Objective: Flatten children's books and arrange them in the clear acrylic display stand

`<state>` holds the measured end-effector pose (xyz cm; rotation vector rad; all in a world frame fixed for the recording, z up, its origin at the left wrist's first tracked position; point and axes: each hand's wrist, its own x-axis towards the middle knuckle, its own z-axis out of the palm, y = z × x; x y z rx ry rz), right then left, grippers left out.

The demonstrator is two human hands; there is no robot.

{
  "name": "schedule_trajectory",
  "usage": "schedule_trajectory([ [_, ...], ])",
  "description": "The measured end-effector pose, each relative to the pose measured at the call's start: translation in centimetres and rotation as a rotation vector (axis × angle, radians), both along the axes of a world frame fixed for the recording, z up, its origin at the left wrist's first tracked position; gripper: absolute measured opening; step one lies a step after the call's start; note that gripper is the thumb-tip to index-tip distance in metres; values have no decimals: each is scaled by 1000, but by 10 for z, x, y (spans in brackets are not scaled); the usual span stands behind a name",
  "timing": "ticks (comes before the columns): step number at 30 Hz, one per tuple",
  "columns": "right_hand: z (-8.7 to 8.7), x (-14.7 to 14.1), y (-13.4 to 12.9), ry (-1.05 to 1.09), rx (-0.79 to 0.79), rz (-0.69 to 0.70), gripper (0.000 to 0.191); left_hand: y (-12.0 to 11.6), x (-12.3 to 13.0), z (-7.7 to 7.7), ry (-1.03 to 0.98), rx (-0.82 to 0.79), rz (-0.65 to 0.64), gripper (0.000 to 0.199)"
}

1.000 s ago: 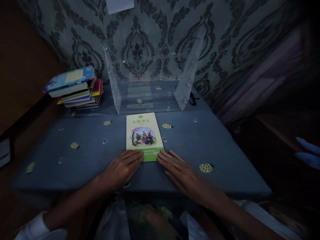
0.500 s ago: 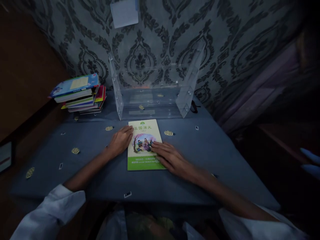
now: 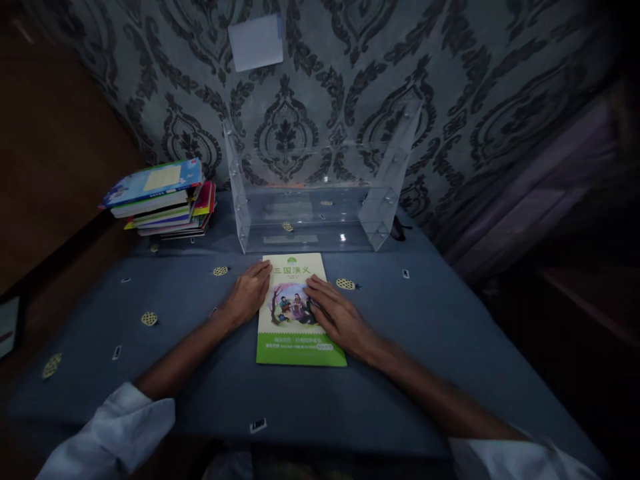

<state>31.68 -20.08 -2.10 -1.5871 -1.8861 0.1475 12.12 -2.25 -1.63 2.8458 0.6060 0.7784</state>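
A closed book point(image 3: 295, 313) with a white and green illustrated cover lies flat on the blue tablecloth, its title towards the far side. My left hand point(image 3: 250, 291) rests along the book's left edge, fingertips on the upper left corner of the cover. Across the right side of the cover lies my right hand point(image 3: 340, 317), palm down with fingers stretched out over the picture. Neither hand grips the book. Just beyond the book's top edge stands a clear acrylic rack point(image 3: 310, 233) with several see-through tiers.
A stack of books point(image 3: 160, 200) stands at the back left of the table. A dark object point(image 3: 400, 229) lies behind the rack's right side. The patterned wall point(image 3: 350, 80) rises behind, with a white card point(image 3: 257, 44) on it. A blue tablecloth point(image 3: 200, 393) covers the table.
My right hand has slid up the cover towards the title, uncovering more of the green band. The left hand stays at the left edge. The whole view has shifted slightly downward.
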Motion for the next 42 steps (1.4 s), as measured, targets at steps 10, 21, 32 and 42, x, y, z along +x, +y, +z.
schedule_trajectory([
  [10,1,4,1,-61,-3,-16,42,4,4,3,11,31,-11,31],
  [21,10,-12,49,-163,24,36,41,10,12,0,-23,23,2,32],
  [32,7,-26,88,-209,-53,38,49,10,9,-4,-33,7,25,36],
  [42,9,-26,86,-225,-78,29,47,9,11,-4,-55,33,29,33],
])
